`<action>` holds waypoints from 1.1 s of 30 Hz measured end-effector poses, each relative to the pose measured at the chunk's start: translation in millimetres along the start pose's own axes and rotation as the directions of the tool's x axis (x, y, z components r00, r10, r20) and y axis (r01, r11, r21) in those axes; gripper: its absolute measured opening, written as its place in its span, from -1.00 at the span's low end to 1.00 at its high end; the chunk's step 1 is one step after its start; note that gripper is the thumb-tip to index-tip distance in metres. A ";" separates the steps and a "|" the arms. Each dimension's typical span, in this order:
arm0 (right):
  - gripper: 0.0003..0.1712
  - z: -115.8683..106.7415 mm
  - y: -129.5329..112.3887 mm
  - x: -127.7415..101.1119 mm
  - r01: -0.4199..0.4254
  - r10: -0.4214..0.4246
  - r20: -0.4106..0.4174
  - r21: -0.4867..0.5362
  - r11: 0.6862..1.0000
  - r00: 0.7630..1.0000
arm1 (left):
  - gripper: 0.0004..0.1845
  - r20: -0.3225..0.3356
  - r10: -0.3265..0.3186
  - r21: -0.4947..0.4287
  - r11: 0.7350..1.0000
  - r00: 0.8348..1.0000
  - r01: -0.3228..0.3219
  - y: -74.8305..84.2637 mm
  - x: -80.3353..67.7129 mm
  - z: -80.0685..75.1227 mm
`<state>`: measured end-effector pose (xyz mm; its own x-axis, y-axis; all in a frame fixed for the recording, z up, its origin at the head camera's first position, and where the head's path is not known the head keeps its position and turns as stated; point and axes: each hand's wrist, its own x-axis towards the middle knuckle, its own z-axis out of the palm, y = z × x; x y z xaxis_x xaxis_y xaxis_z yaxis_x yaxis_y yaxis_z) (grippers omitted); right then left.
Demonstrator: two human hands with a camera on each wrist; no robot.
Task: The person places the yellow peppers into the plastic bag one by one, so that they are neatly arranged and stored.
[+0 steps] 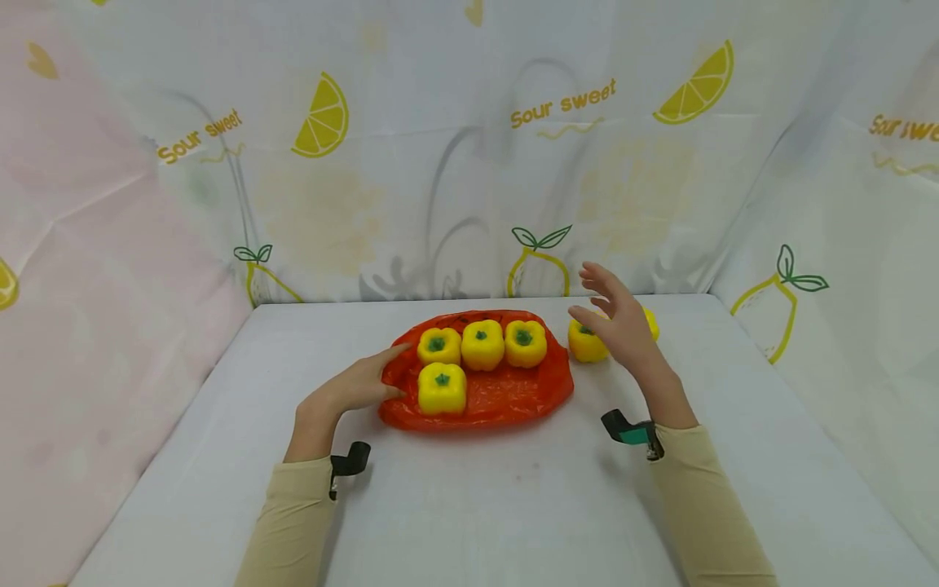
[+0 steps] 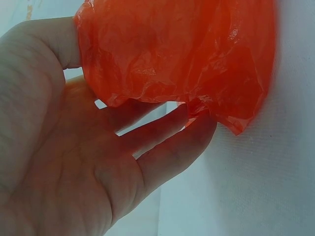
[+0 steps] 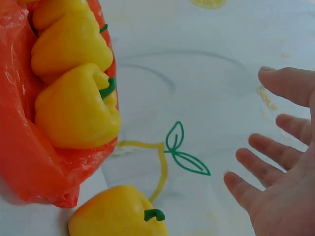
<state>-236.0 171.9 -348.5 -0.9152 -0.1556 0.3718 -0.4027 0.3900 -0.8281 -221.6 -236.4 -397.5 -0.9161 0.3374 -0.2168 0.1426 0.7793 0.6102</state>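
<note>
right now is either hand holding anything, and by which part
The left hand touches the left edge of the orange plastic bag; a firm grip cannot be told. The right hand is open, holding nothing.

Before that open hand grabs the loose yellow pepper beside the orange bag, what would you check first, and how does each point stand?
1. Right hand free, fingers spread: ok.
2. Loose pepper lies on the table outside the orange bag: ok.
3. Left hand touches the bag's edge: ok.
4. Room left in the bag beside its four peppers: ok.
5. Second loose pepper behind the right hand: cannot tell.
</note>
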 end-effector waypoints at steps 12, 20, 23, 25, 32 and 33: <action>-0.21 -32.7 13.0 -2.4 -0.066 0.066 -0.091 0.002 0.998 0.994 | -0.17 0.003 -0.015 -0.005 1.000 1.000 0.015 0.3 0.8 0.5; -0.17 -44.0 31.7 -4.0 -0.140 0.131 -0.140 -0.054 0.989 0.981 | -0.18 0.009 -0.015 -0.002 1.000 1.000 0.015 0.3 0.7 0.3; -0.17 -47.6 37.5 -5.2 -0.161 0.149 -0.147 -0.073 0.984 0.978 | -0.19 0.010 -0.016 -0.004 1.000 1.000 0.016 0.6 0.6 0.1; -0.16 -49.7 41.0 -6.3 -0.172 0.160 -0.147 -0.076 0.982 0.976 | -0.18 0.011 -0.015 -0.004 1.000 1.000 0.015 0.9 0.5 -0.1; -0.17 -51.4 63.7 -7.9 -0.227 0.207 -0.126 -0.174 0.958 0.970 | -0.20 0.014 -0.018 0.001 1.000 1.000 0.018 1.0 0.0 0.1; -0.16 -51.0 67.9 -7.8 -0.240 0.221 -0.115 -0.192 0.952 0.968 | -0.20 0.014 -0.019 0.002 1.000 1.000 0.019 0.9 0.0 0.2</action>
<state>-255.3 245.9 -386.2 -0.9734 0.0400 0.2256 -0.1607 0.5825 -0.7968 -221.4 -235.7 -397.1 -0.9131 0.3302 -0.2393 0.1259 0.7864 0.6047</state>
